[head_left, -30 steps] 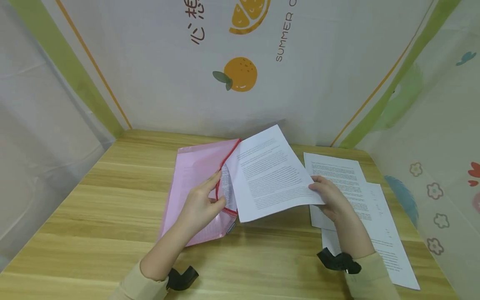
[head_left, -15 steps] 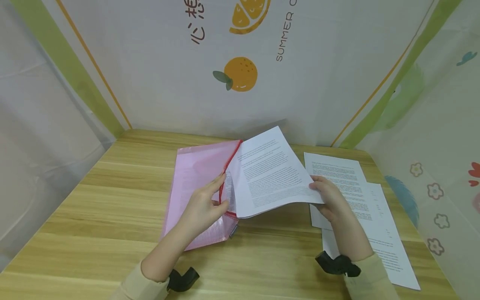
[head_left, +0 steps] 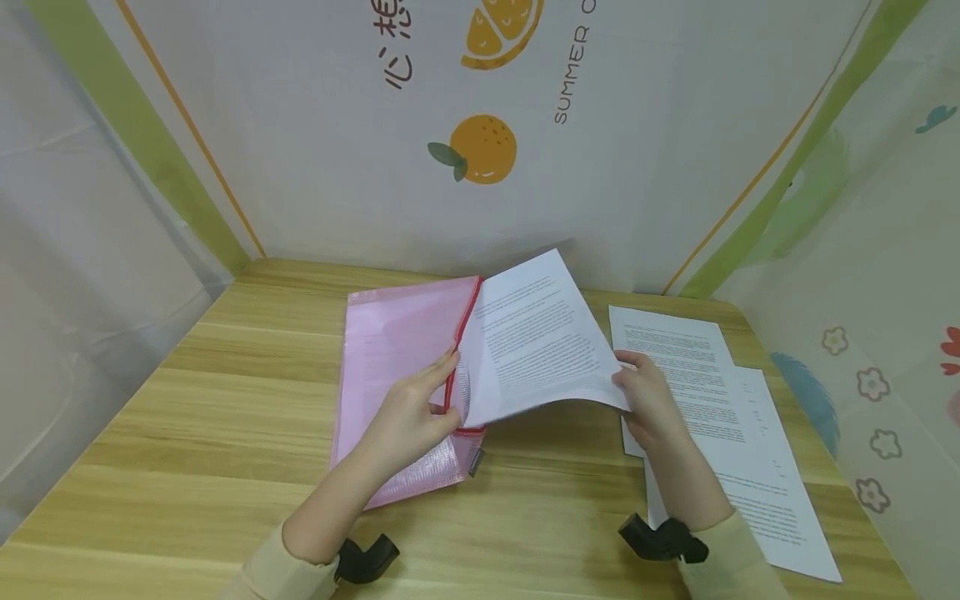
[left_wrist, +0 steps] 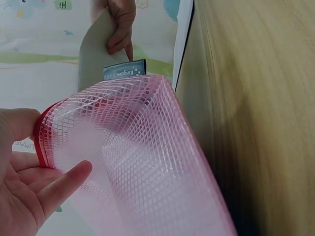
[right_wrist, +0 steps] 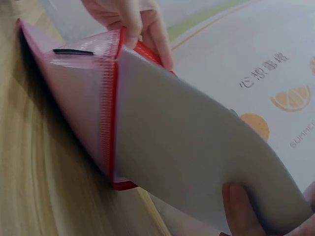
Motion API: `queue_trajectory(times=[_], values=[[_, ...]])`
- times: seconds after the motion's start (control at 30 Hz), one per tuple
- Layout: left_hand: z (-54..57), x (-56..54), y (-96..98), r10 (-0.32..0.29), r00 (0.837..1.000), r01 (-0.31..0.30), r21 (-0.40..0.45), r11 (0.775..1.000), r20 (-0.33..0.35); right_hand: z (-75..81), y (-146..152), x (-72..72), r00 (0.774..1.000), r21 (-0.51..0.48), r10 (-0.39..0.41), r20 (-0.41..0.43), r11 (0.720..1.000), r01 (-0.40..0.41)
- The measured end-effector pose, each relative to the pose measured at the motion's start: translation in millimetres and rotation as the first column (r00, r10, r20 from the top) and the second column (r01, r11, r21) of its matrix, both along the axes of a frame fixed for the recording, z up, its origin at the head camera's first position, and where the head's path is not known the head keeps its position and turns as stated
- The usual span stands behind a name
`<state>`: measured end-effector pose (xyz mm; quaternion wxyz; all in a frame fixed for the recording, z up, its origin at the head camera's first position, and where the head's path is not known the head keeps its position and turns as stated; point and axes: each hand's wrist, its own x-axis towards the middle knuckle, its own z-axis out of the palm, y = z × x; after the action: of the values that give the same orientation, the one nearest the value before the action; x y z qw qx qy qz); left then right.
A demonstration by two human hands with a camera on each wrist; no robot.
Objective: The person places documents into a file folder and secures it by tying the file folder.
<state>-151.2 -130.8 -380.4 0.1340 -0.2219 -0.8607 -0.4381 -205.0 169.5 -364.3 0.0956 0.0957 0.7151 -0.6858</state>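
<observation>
Head view, from the left: a pink, translucent mesh pouch (head_left: 397,333) with red edging lies on the pale wood-grain counter (head_left: 187,417), its mouth parted toward the right. At that mouth the left hand (head_left: 412,417) has a light grip on the red edge, fingers and thumb set apart about it, so the job of opening the pouch is done. Next comes a thin sheaf of white printed paper (head_left: 540,333), its left edge within the mouth and most of its area outside, bowed and lifted clear of the counter; I judge this step to be partway, with most of the sheaf's passage through the mouth undone. The right hand (head_left: 648,396) pinches the sheaf's right edge in a closed grip. Farthest right, an upper white printed sheet (head_left: 671,333) and a lower white printed sheet (head_left: 780,500) lie flat and overlapping outside the pouch; whether either is a single page cannot be told. They appear a separate portion, with neither hand holding them.
</observation>
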Motion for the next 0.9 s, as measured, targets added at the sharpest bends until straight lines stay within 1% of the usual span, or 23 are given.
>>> queue_trajectory(times=[0.1, 0.23, 0.37, 0.43, 0.53, 0.7, 0.83, 0.9], values=[[0.4, 0.3, 0.7, -0.002, 1.0, 0.002, 0.001, 1.0, 0.021, -0.5, -2, 3.7, 0.997, 0.08, 0.044, -0.056, 0.996, -0.039], [1.4, 0.8, 0.8, 0.01, 0.999, -0.009, -0.018, 1.0, 0.053, 0.6, -5, 9.8, 0.983, 0.16, 0.139, -0.123, 0.98, -0.119], [1.1, 0.9, 0.3, 0.024, 0.998, -0.022, -0.034, 0.999, 0.054, 3.1, -5, 13.7, 0.958, 0.186, 0.228, -0.174, 0.963, -0.195], [0.5, 0.9, 0.2, 0.037, 0.998, -0.035, -0.037, 0.999, 0.06, 3.8, -5, 13.8, 0.946, 0.171, 0.265, -0.189, 0.957, -0.234], [0.4, 0.9, 0.5, 0.054, 0.996, -0.051, -0.044, 0.998, 0.069, 3.2, -3, 12.5, 0.931, 0.135, 0.315, -0.186, 0.946, -0.293], [-0.7, 0.5, 0.9, 0.06, 0.997, -0.058, -0.046, 0.997, 0.055, -2.9, -3, 9.6, 0.919, 0.09, 0.366, -0.146, 0.93, -0.356], [-1.2, -0.1, 0.7, 0.065, 0.997, -0.063, -0.052, 0.997, 0.051, -9.5, -7, 9.8, 0.923, 0.1, 0.368, -0.109, 0.928, -0.359], [-1.2, -0.5, 0.7, 0.072, 0.996, -0.069, -0.06, 0.996, 0.047, -12.4, -11, 10.8, 0.93, 0.102, 0.356, -0.085, 0.932, -0.348]])
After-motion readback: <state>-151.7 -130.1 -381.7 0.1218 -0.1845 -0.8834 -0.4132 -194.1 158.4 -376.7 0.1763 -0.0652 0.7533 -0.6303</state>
